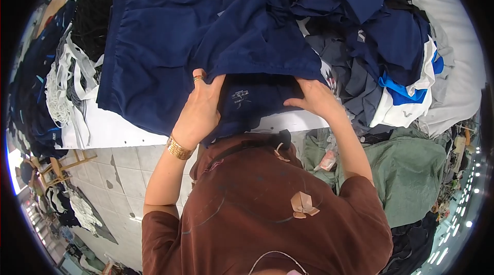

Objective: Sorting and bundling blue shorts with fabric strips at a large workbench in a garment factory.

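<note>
A navy garment [257, 59], apparently shorts, lies on the white table with its waist opening toward me. My left hand [203, 102] grips the left side of this opening, some fingers tucked under the cloth. At the opening's right side is my right hand [316, 97], its fingers hooked under the edge and hidden, its thumb stretched out. Between the hands the edge is raised, and the inner back with a small pale printed label [240, 97] shows. More navy garments [139, 59] with gathered edges lie flat beneath and to the left.
Black cords [100, 12] and white cords [59, 90] are heaped at the left. A pile of navy clothes [355, 2] stands at the back right, beside grey, white and blue pieces [404, 92]. Green cloth [401, 172] hangs near my right elbow. The white table edge [118, 133] runs before me.
</note>
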The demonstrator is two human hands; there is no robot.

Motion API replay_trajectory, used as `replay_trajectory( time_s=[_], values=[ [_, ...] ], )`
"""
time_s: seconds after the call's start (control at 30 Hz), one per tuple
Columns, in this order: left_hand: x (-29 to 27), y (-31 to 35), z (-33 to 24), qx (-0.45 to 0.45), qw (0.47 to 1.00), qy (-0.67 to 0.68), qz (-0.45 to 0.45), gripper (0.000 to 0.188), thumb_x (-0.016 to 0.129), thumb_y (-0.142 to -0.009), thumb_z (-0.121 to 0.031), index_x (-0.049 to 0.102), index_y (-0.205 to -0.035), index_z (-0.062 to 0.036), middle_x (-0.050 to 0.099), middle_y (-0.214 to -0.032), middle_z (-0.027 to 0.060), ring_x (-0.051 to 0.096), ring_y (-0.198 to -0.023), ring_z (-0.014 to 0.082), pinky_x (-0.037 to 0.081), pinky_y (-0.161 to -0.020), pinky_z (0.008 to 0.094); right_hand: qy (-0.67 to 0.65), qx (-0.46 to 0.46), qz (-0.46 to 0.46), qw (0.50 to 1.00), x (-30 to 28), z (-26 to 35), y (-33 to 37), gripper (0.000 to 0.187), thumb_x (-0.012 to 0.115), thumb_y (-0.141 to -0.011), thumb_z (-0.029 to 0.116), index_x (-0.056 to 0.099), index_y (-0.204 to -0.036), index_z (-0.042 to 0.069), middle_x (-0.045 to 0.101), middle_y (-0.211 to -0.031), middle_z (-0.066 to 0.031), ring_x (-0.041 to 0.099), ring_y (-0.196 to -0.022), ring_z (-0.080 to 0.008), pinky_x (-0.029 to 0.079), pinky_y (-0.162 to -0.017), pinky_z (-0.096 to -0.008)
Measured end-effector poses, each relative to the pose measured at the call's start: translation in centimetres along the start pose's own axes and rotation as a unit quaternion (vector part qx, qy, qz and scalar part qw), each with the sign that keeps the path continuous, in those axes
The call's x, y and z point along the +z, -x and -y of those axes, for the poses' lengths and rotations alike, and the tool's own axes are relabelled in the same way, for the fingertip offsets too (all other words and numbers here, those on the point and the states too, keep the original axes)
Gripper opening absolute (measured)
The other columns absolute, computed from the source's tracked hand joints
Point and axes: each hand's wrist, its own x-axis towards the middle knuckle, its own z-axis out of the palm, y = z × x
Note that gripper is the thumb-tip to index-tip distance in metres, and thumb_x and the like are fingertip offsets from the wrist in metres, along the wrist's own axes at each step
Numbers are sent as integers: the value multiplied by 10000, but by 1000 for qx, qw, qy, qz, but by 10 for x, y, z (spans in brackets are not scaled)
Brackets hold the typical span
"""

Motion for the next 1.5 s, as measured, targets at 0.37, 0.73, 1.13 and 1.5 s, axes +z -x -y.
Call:
replay_trajectory(
  time_s=[0.37, 0.73, 1.13, 1.5],
  values=[
    [-29, 15, 21, 119, 992, -21, -34, 257, 465, -672, 100, 604, -856, -13, 505, -1075, 175, 566, -803, 318, 466, -721, 369, 343, -159, -403, 833, -58, -56, 31, 276, 708, -573, 206, 560, -730, 34, 536, -1100, -109, 523, -1007, -308, 441, -819, -425],
    [-96, 52, -25, 348, 888, 75, -290, 330, 769, -607, -224, 482, -591, -62, 525, -868, 113, 522, -609, 194, 416, -480, 258, -133, -296, -689, 648, -215, 30, -27, 410, 564, -809, -69, 358, -1155, 7, 524, -1003, -160, 566, -880, -189, 482, -772, -260],
    [-65, 71, 97, -61, 782, 253, -565, 511, 643, -751, 38, 369, -1174, -50, 498, -1019, 93, 460, -842, 72, 372, -639, 159, 137, -348, -332, 866, -168, 203, -283, 439, 684, -739, 281, 541, -1109, 94, 581, -1044, -124, 573, -945, -301, 477, -783, -365],
    [-10, 32, 254, -177, 809, 11, -560, 466, 247, -967, -296, 429, -1230, 43, 416, -1253, 239, 411, -1145, 361, 295, -983, 405, 73, -522, -288, 800, 35, 283, -461, 372, 518, -787, 481, 559, -955, 151, 561, -826, -82, 550, -772, -261, 427, -669, -381]
  ],
)
